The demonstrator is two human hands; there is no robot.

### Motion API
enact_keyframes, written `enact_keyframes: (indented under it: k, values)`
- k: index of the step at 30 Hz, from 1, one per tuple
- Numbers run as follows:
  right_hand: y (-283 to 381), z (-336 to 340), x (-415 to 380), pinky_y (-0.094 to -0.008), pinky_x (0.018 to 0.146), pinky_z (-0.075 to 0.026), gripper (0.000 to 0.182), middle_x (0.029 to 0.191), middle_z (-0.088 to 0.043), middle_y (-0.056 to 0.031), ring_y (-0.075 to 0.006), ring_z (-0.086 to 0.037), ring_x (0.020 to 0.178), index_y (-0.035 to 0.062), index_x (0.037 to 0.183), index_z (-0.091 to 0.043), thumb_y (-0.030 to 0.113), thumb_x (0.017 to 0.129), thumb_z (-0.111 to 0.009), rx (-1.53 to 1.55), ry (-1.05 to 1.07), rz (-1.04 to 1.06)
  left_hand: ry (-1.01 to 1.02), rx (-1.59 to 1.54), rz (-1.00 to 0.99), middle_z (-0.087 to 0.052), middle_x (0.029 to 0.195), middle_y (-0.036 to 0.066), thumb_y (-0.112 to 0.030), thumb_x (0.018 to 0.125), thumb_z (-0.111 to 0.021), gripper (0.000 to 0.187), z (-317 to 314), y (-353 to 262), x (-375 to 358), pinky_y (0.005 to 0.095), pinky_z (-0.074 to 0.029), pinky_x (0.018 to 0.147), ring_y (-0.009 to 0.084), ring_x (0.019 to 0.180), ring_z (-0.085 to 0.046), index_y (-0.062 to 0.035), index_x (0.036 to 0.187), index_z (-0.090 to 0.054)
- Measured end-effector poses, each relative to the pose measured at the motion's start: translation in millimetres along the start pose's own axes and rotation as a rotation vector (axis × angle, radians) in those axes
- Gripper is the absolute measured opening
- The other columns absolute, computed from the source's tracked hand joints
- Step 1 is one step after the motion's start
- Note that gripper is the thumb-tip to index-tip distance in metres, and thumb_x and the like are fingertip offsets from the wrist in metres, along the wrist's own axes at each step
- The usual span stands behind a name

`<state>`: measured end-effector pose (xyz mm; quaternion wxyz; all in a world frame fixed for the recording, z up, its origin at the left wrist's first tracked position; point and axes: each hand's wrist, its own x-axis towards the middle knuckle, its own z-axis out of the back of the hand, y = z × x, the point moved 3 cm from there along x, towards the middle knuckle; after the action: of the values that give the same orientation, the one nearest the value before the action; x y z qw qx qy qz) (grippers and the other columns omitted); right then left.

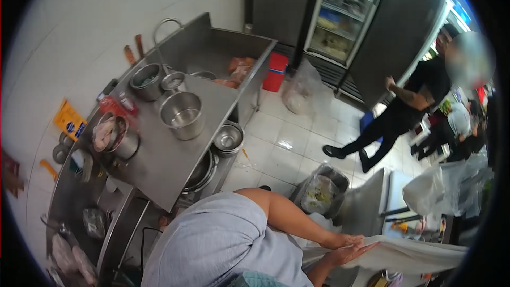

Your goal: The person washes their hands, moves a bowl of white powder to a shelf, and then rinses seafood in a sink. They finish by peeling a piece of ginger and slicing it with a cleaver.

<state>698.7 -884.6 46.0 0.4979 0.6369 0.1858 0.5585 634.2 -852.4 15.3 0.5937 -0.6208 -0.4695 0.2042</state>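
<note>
My left hand (341,241) and my right hand (344,255) come together at the near end of a long white cloth (419,255). Their fingers close on its edge from two sides, and part of the grip is hidden. From there the cloth stretches away to the right above a work surface. The grey sleeve and shirt (212,239) fill the lower middle of the view. Beyond my forearm, a lined bin (320,191) with food scraps stands on the floor.
A steel sink counter (159,165) bears several pots, including an empty one (181,116). A person in black (419,95) stands near an open fridge (340,10). A red bucket (275,72) and a plastic bag (301,87) sit on the tiled floor. Plastic bags (446,186) hang at right.
</note>
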Motion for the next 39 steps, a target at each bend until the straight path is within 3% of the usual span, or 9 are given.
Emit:
enact_keyframes:
  k: [7,10,17,20,23,30,33,36,39]
  values:
    - [39.8,-21.2,41.3,-0.0368,0.103,-0.030,0.050,0.132,-0.040,-0.0187,-0.0289,-0.039,0.122,-0.0044,0.129,-0.038,0.031,0.095,-0.031,0.277,0.056,-0.098,-0.154,0.064,-0.033,-0.050,0.105,0.009,-0.027,0.095,-0.039,0.034,16.7,-14.3,-23.3,0.0293,-0.036,0.086,0.0156,0.099,-0.046,-0.0046,0.121,-0.038]
    - [7.0,-17.9,39.3,-0.0356,0.097,-0.035,0.046,0.121,-0.046,-0.0135,-0.0254,-0.046,0.112,-0.0025,0.122,-0.044,0.033,0.095,-0.032,0.464,0.111,-0.486,-0.170,0.191,0.033,-0.053,0.098,0.009,-0.019,0.091,-0.045,0.035,18.3,2.2,-35.1,0.0298,-0.040,0.080,0.0154,0.091,-0.051,-0.0057,0.122,-0.036]
    - [10.8,-35.1,-27.1,-0.0372,0.094,-0.039,0.057,0.121,-0.046,-0.0132,-0.0267,-0.048,0.111,-0.0018,0.126,-0.038,0.045,0.094,-0.032,0.536,0.070,-0.682,-0.265,0.246,0.192,-0.054,0.104,0.012,-0.025,0.082,-0.059,0.059,45.3,-4.3,-75.5,0.0345,-0.042,0.083,0.0232,0.099,-0.054,-0.0075,0.131,-0.030]
    - [-13.3,-41.2,-49.5,-0.0388,0.097,-0.038,0.058,0.124,-0.045,-0.0140,-0.0284,-0.047,0.113,0.0001,0.129,-0.036,0.046,0.094,-0.031,0.431,0.136,-0.722,-0.424,0.534,-0.080,-0.050,0.112,0.016,-0.030,0.077,-0.064,0.073,47.6,13.4,-91.5,0.0369,-0.042,0.087,0.0285,0.105,-0.052,-0.0063,0.134,-0.027]
    - [-14.3,-51.6,-50.4,-0.0415,0.096,-0.039,0.060,0.125,-0.045,-0.0151,-0.0297,-0.048,0.113,0.0006,0.128,-0.038,0.049,0.092,-0.032,0.609,0.187,-0.750,-0.571,0.393,0.337,-0.046,0.118,0.018,-0.033,0.071,-0.069,0.082,44.5,-2.2,-113.5,0.0378,-0.039,0.092,0.0316,0.111,-0.048,-0.0066,0.136,-0.026]
    - [-59.7,-62.7,-35.6,-0.0416,0.085,-0.046,0.056,0.107,-0.055,-0.0140,-0.0301,-0.055,0.100,0.0046,0.108,-0.052,0.054,0.086,-0.039,0.922,0.256,-1.191,-0.565,0.555,0.358,-0.050,0.115,0.015,-0.031,0.068,-0.070,0.062,51.4,11.2,-104.6,0.0381,-0.039,0.092,0.0317,0.111,-0.047,-0.0071,0.120,-0.044]
    - [-76.6,-70.7,-40.8,-0.0411,0.083,-0.047,0.053,0.104,-0.057,-0.0123,-0.0292,-0.056,0.098,0.0073,0.106,-0.053,0.054,0.086,-0.040,1.181,0.519,-1.110,-0.551,0.657,0.369,-0.053,0.112,0.015,-0.028,0.070,-0.067,0.056,55.6,-12.4,-113.1,0.0382,-0.040,0.091,0.0320,0.109,-0.049,-0.0063,0.117,-0.048]
    - [-50.9,-81.6,-55.6,-0.0404,0.082,-0.048,0.050,0.101,-0.058,-0.0105,-0.0276,-0.057,0.096,0.0094,0.105,-0.055,0.053,0.086,-0.041,1.112,0.341,-1.101,-0.540,0.604,0.218,-0.056,0.110,0.016,-0.028,0.073,-0.065,0.051,62.7,-11.0,-137.9,0.0379,-0.041,0.089,0.0311,0.106,-0.052,-0.0049,0.117,-0.050]
    - [-103.0,-79.4,-36.5,-0.0423,0.086,-0.046,0.048,0.104,-0.059,-0.0072,-0.0260,-0.056,0.099,0.0110,0.106,-0.056,0.052,0.087,-0.041,1.068,0.456,-0.903,-0.530,0.450,0.397,-0.059,0.110,0.013,-0.028,0.081,-0.062,0.045,74.2,-49.1,-200.0,0.0330,-0.043,0.088,0.0222,0.104,-0.056,-0.0033,0.116,-0.052]
